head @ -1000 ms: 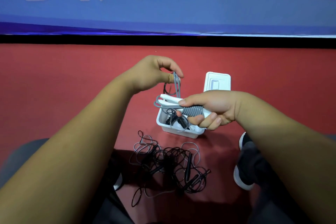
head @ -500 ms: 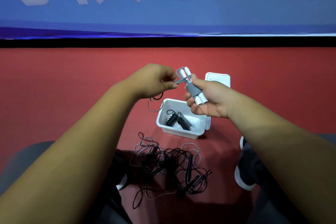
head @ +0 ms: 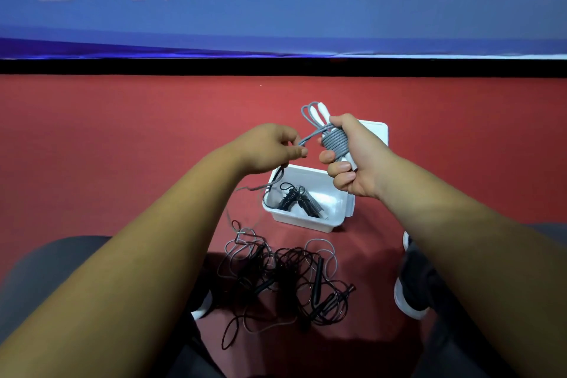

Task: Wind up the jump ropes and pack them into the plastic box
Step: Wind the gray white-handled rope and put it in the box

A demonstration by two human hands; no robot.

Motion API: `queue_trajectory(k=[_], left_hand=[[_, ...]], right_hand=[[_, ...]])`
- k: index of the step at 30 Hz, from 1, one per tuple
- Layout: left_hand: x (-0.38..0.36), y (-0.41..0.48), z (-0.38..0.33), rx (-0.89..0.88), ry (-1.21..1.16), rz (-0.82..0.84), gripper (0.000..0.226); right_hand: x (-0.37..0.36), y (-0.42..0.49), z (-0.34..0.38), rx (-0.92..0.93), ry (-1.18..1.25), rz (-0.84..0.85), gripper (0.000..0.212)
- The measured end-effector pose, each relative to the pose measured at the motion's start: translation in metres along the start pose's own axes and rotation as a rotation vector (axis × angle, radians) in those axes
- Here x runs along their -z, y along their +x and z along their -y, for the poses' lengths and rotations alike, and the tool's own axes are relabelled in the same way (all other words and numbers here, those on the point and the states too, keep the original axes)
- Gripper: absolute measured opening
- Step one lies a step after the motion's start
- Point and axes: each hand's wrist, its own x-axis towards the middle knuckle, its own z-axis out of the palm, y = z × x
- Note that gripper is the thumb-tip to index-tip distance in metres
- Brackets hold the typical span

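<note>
— Above the plastic box (head: 302, 222), our right hand (head: 356, 163) clenches round the grey jump rope (head: 336, 143), with both white handles (head: 322, 109) pinned together under the coils. Why this grip?
— It lets the coils stack along the handles without slipping off. Our left hand (head: 267, 147) pinches the free strand just left of the bundle and holds it taut for the next turn.
— Where does the slack run?
— It drops past the box's left rim to the red floor (head: 122, 132) and reaches the tangle of black ropes (head: 285, 279) on our side of the box. We judge a snag possible there.
— Is there room inside the box?
— One wound black rope (head: 294, 198) lies toward the left wall, and the right half shows white bottom. The lid (head: 379, 132) lies beyond the box, partly hidden by our right hand and off the opening. We judge a straight descent between the rims workable.
</note>
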Motion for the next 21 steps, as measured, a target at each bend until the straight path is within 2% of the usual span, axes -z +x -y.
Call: queue_trajectory(k=[6, 10, 12, 14, 17, 21], left_hand=[[0.002, -0.006, 0.001, -0.044, -0.391, 0.025, 0.012], [0.006, -0.008, 0.003, -0.093, -0.553, 0.192, 0.021], [0.006, -0.008, 0.004, -0.072, -0.439, 0.181, 0.021], [0.004, -0.006, 0.007, -0.049, -0.188, 0.107, 0.009], [-0.002, -0.002, 0.012, -0.023, 0.201, 0.045, 0.028], [-0.009, -0.001, 0.013, 0.034, 0.376, 0.059, 0.037]], right_hand=[[0.003, 0.005, 0.002, 0.032, 0.063, 0.018, 0.031], [0.006, 0.007, 0.006, 0.051, 0.104, 0.001, 0.03], [0.007, 0.009, 0.006, 0.052, 0.094, 0.001, 0.031], [0.008, 0.009, 0.007, 0.053, 0.099, 0.003, 0.03], [0.01, 0.01, 0.008, 0.065, 0.113, 0.011, 0.029], [0.01, 0.01, 0.007, 0.063, 0.151, 0.038, 0.032]])
